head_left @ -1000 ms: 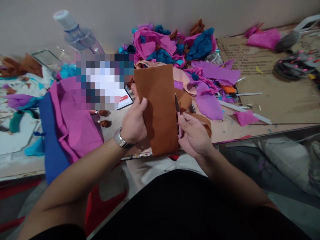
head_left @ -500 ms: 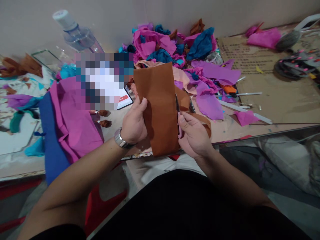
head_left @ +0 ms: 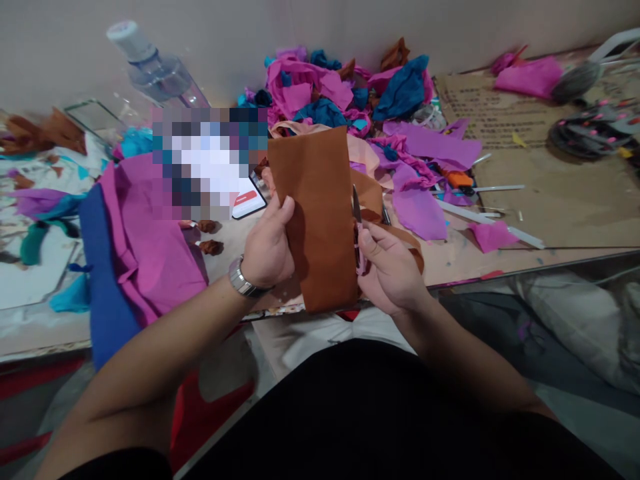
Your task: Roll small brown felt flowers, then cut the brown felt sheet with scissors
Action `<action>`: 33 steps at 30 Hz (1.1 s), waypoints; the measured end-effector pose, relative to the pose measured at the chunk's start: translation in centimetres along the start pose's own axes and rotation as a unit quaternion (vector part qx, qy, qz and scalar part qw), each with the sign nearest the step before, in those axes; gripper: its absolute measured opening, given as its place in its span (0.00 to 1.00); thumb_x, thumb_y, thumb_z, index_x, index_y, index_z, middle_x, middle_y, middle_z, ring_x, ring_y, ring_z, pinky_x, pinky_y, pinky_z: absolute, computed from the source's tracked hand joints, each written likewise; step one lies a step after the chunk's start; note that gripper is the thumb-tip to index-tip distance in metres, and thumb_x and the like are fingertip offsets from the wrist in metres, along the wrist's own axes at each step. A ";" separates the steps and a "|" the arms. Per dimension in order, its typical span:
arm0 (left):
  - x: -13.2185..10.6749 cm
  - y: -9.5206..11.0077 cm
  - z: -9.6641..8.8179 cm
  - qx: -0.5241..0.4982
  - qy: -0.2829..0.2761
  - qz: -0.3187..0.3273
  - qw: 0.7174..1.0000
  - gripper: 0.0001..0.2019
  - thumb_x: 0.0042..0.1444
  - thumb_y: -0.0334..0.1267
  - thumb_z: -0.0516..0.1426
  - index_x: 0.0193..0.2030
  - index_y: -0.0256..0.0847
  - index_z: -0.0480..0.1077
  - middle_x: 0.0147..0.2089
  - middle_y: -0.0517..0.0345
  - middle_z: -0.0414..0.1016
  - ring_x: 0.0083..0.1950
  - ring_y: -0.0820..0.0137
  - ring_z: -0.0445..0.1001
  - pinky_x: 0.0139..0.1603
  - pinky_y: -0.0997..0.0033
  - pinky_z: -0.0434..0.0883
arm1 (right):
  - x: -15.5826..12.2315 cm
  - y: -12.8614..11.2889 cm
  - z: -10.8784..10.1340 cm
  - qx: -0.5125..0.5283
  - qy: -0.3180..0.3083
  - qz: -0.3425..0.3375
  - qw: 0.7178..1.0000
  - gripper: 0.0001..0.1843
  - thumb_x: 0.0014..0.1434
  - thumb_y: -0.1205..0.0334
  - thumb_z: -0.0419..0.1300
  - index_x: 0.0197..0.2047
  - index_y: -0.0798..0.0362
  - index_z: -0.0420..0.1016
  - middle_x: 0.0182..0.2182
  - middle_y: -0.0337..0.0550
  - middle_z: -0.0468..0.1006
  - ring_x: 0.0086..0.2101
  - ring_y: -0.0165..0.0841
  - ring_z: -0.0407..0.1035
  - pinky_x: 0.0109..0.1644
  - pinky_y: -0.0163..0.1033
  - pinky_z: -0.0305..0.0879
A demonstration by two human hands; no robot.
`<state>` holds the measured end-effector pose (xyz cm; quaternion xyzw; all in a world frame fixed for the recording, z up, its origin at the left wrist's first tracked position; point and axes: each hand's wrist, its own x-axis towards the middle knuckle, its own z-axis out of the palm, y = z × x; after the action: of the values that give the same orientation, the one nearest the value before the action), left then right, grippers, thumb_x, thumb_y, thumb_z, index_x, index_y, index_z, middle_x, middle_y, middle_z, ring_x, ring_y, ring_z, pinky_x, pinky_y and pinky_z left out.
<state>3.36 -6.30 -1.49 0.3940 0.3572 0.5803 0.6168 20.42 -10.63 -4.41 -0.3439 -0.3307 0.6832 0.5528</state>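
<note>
A long folded brown sheet (head_left: 323,220), crepe paper by its look, is held upright over the table edge. My left hand (head_left: 270,243) grips its left edge, thumb in front and fingers behind. My right hand (head_left: 393,267) holds pink-handled scissors (head_left: 361,250) close along the sheet's right edge, blades pointing away from me. Whether the blades touch the sheet I cannot tell. A brown strip (head_left: 407,240) curls behind my right hand. Two small brown wads (head_left: 211,247) lie left of my left hand.
Pink and teal paper scraps (head_left: 320,93) are heaped against the wall. A clear bottle (head_left: 165,77) stands at the back left near a lit phone (head_left: 250,200), partly blurred out. Blue and pink sheets (head_left: 150,233) overhang the left edge. Cardboard (head_left: 540,200) and white sticks (head_left: 515,230) lie right.
The scissors have shifted slightly, so their blades now stand a little apart from the sheet's right edge. My left hand and the brown sheet have barely moved.
</note>
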 end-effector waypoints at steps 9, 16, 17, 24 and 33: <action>-0.3 0.1 -0.1 0.011 -0.014 -0.015 1.000 0.29 0.60 0.56 0.68 0.66 0.49 0.75 0.73 0.50 0.76 0.82 0.50 0.63 0.83 0.44 0.63 | 0.1 -0.8 -0.1 -0.028 -0.005 0.002 1.000 0.22 0.60 0.38 0.74 0.51 0.40 0.84 0.40 0.42 0.85 0.42 0.39 0.78 0.43 0.48 0.78; 0.1 -0.1 -0.2 0.039 0.024 -0.013 0.999 0.21 0.62 0.53 0.67 0.59 0.49 0.80 0.65 0.51 0.82 0.76 0.46 0.72 0.76 0.40 0.72 | -0.1 -0.9 0.4 -0.011 0.002 0.015 1.000 0.20 0.58 0.42 0.77 0.49 0.40 0.86 0.43 0.40 0.85 0.37 0.36 0.75 0.39 0.45 0.74; 0.2 -0.1 -0.3 0.041 0.025 -0.010 0.999 0.21 0.62 0.52 0.68 0.58 0.49 0.80 0.64 0.51 0.83 0.75 0.46 0.73 0.75 0.40 0.72 | -0.1 -0.9 0.4 -0.010 0.003 0.016 1.000 0.21 0.57 0.41 0.78 0.49 0.40 0.86 0.44 0.41 0.85 0.38 0.36 0.75 0.39 0.45 0.74; 0.7 0.1 -1.6 0.132 0.032 0.075 0.988 0.29 0.56 0.55 0.73 0.61 0.48 0.77 0.61 0.52 0.84 0.75 0.47 0.73 0.75 0.45 0.73 | -0.5 -0.6 0.3 -0.016 -0.002 0.025 1.000 0.18 0.58 0.42 0.77 0.47 0.39 0.86 0.40 0.39 0.83 0.32 0.32 0.69 0.35 0.41 0.69; 1.0 -0.2 -2.9 0.209 0.056 0.146 0.965 0.28 0.53 0.51 0.74 0.57 0.45 0.75 0.58 0.51 0.81 0.72 0.47 0.74 0.74 0.45 0.73 | -0.4 0.1 0.0 -0.054 0.021 -0.007 0.998 0.23 0.55 0.43 0.79 0.49 0.44 0.86 0.41 0.38 0.85 0.29 0.28 0.65 0.31 0.38 0.64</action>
<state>0.89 -5.07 -2.97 0.5292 0.4430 0.5976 0.4082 20.47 -11.00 -4.44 -0.3850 -0.3584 0.6530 0.5450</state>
